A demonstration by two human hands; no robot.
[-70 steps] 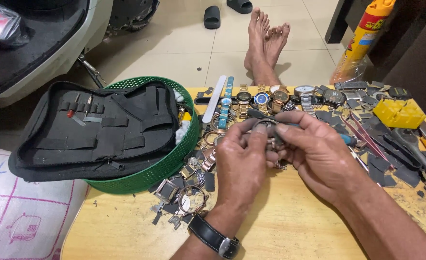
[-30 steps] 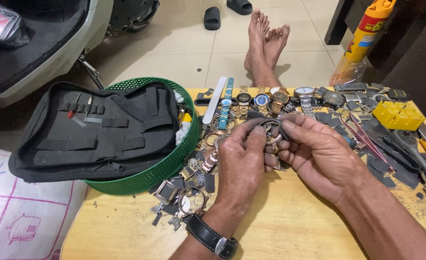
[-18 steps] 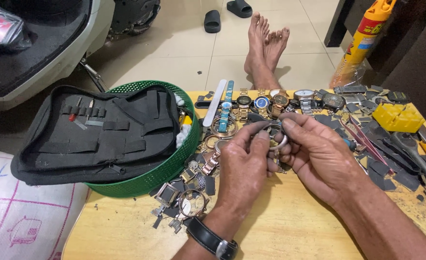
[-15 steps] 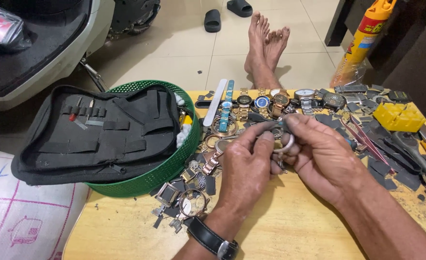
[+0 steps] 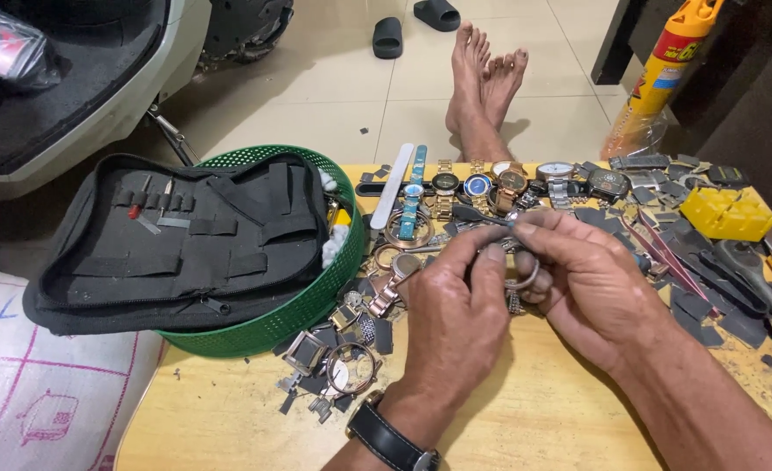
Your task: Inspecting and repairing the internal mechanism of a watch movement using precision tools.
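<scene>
Head view: left hand [image 5: 456, 318] and right hand [image 5: 591, 283] meet over the wooden table [image 5: 526, 419], fingers pinched narrow around a small metal watch case [image 5: 519, 272] held between the two sets of fingertips. The work looks mid-way, as far as I can judge: the case is held up off the table and nothing shows it finished or set aside. Just beyond the hands lies a row of wristwatches [image 5: 508, 181]; near the left hand's thumb side sit loose watch parts [image 5: 342, 366], and farther on that side a green basket [image 5: 316, 301] carries a black tool pouch [image 5: 185, 240]. Against the earlier frames, the fingertips have closed tighter and the case sits slightly nearer the right hand.
</scene>
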